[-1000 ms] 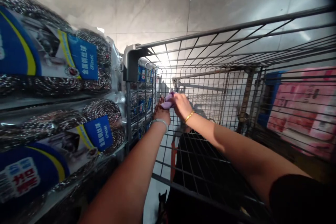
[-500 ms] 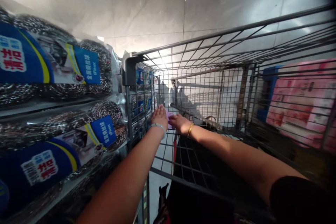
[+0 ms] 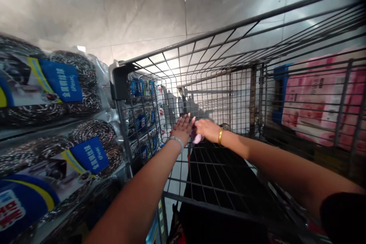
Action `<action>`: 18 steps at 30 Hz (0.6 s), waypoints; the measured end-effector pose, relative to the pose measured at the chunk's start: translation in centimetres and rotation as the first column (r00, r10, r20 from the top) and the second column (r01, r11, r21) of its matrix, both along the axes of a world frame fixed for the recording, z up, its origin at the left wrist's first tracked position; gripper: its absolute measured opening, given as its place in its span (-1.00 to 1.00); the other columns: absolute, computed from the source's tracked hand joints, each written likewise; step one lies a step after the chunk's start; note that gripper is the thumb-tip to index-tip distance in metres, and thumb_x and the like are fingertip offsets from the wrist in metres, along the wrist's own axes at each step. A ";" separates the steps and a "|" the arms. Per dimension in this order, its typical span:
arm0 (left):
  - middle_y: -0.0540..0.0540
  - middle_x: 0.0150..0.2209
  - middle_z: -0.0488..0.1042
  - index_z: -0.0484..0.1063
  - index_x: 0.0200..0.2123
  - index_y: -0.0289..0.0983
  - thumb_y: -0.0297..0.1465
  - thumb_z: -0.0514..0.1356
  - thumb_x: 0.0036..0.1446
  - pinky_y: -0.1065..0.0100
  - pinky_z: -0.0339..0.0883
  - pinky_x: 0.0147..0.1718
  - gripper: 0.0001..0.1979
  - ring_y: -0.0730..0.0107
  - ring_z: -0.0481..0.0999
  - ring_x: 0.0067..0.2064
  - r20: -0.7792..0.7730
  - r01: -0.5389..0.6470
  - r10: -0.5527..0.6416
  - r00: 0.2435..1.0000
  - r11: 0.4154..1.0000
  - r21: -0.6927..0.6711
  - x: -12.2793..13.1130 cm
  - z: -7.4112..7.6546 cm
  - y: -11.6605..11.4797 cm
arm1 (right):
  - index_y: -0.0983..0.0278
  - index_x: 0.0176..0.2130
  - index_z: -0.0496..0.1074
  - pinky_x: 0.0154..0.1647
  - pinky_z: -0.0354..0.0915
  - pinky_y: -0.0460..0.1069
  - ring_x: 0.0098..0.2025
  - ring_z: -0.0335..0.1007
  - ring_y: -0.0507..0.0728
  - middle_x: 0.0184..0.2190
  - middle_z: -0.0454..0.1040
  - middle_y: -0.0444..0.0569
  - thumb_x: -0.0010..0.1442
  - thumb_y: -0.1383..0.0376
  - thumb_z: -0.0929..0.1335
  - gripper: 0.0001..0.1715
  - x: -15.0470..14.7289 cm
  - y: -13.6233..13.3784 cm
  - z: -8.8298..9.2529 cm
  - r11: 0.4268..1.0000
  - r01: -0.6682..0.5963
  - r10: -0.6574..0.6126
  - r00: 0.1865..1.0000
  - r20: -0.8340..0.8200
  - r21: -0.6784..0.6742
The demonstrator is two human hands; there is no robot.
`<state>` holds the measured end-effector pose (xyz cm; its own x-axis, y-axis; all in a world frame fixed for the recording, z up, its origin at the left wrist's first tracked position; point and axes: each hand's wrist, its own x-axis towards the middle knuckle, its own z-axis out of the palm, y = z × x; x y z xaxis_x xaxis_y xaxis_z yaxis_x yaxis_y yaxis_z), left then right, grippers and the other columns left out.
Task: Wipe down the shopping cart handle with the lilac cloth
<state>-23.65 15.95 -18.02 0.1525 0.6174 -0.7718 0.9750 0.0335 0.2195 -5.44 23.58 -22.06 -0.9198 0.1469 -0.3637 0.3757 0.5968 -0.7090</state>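
Inside a dark wire basket [image 3: 200, 189], both of my hands reach down close together. My left hand [image 3: 183, 127], with a pale bangle at its wrist, has its fingers stretched out over the wire mesh. Beside it, my right hand [image 3: 208, 130], with a gold bracelet, has its fingers curled around a small lilac cloth [image 3: 196, 137]. The cloth looks crumpled and hangs below the fingers, between the two hands. Part of it is hidden by my right hand.
Clear packs of steel wool scourers [image 3: 88, 154] are stacked on the left, right against the basket. Pink printed packs [image 3: 311, 99] and a blue object [image 3: 280, 93] show through the mesh on the right. Grey floor [image 3: 137, 11] lies beyond.
My right hand has gathered the lilac cloth, which lay flatter between the hands, into a crumpled bunch. Both hands have shifted slightly right in the view, while the basket and scourer packs have shifted left.
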 end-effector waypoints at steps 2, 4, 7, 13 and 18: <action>-0.11 0.54 -0.28 -0.15 0.51 -0.21 -0.61 -0.06 0.25 0.09 -0.24 0.48 -0.21 0.22 -0.24 0.53 -0.006 -0.031 0.032 0.999 0.999 0.039 0.5 -0.4 0.6 | 0.19 0.01 0.57 0.09 0.19 0.14 0.09 0.23 0.24 0.07 0.46 0.09 0.38 0.31 0.29 -0.69 0.3 2.0 -0.4 0.970 0.221 -0.225 0.974 0.029 0.103; -0.15 0.54 -0.34 -0.21 0.51 -0.27 -0.59 -0.01 0.22 0.08 -0.25 0.48 -0.18 0.16 -0.28 0.54 -0.024 -0.071 0.072 0.997 0.996 0.056 0.8 -0.7 1.2 | 0.19 0.05 0.55 0.11 0.17 0.14 0.13 0.20 0.25 0.15 0.42 0.09 0.36 0.39 0.27 -0.63 0.9 2.9 -0.6 0.931 0.330 -0.338 0.941 0.026 0.156; -0.12 0.54 -0.37 -0.22 0.52 -0.24 -0.58 0.01 0.20 0.07 -0.25 0.48 -0.15 0.15 -0.30 0.54 -0.015 -0.066 0.067 0.998 0.997 0.046 0.9 -1.1 1.7 | 0.13 0.03 0.57 0.06 0.17 0.13 0.10 0.22 0.24 0.14 0.44 0.03 0.34 0.35 0.32 -0.67 2.5 1.7 -0.4 0.978 0.192 -0.192 0.981 -0.014 0.082; -0.09 0.54 -0.35 -0.18 0.51 -0.16 -0.35 0.15 0.27 0.06 -0.25 0.49 -0.16 0.13 -0.30 0.54 0.037 -0.006 0.004 0.999 0.999 0.039 1.5 -1.7 1.2 | 0.11 -0.04 0.59 0.04 0.18 0.12 0.08 0.25 0.23 0.16 0.46 0.00 0.36 0.32 0.33 -0.73 4.5 0.1 -0.1 0.992 0.118 -0.117 0.993 -0.029 0.034; -0.14 0.54 -0.34 -0.18 0.51 -0.29 -0.30 0.07 0.34 0.05 -0.28 0.49 -0.22 0.13 -0.34 0.54 0.023 -0.134 0.132 0.991 0.982 0.134 2.7 -2.2 2.3 | 0.19 0.07 0.54 0.09 0.19 0.14 0.14 0.19 0.27 0.17 0.41 0.09 0.32 0.44 0.29 -0.59 4.2 1.7 -0.3 0.893 0.410 -0.428 0.901 0.068 0.187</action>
<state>-20.98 18.25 -20.19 0.0721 0.7310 -0.6785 0.9608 0.1317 0.2439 -1.25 25.32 -22.36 -0.7175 0.5763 -0.3912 0.6829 0.4718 -0.5577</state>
